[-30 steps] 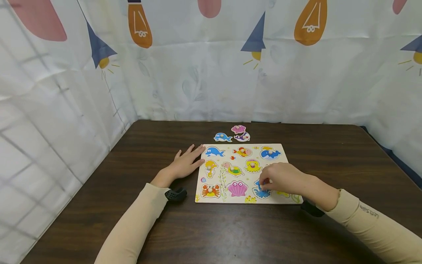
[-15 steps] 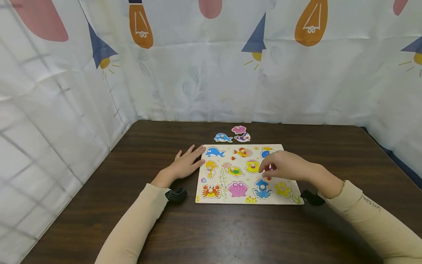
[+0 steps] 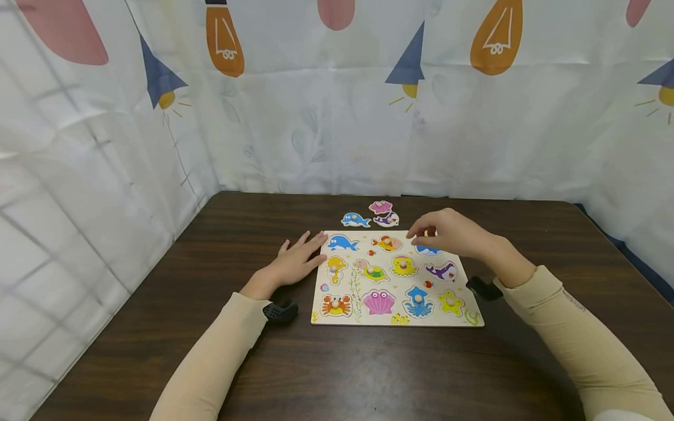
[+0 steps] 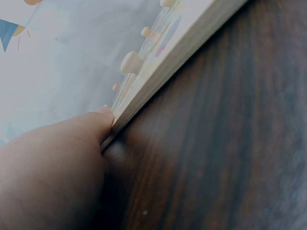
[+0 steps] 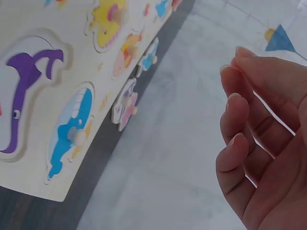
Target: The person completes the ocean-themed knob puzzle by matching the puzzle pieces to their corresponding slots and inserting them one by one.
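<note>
A pale wooden peg puzzle board (image 3: pixel 332 290) with sea-animal shapes lies on the table. My left hand (image 3: pixel 295 260), fingers spread, rests at its left edge; in the left wrist view the thumb (image 4: pixel 93 127) touches the board's side. Over the board's upper right, my right hand (image 3: pixel 453 234) hovers with loosely curved fingers and holds nothing. It partly covers the blue whale piece (image 3: pixel 427 251), whose knob shows in the right wrist view. Knobless pictures of a purple whale (image 3: pixel 441 271), a pink shell (image 3: pixel 378 302) and a blue dolphin (image 3: pixel 342 242) show on the board.
Behind the board lie three loose knobbed pieces: a blue dolphin (image 3: pixel 356 220), a pink shell (image 3: pixel 381 207) and a purple whale (image 3: pixel 387 219). The dark wooden table (image 3: pixel 368 374) ends at a patterned white curtain (image 3: pixel 316 117).
My right hand has moved from the squid piece at the lower right up and away to the board's far right side. My left hand and the loose pieces stay put.
</note>
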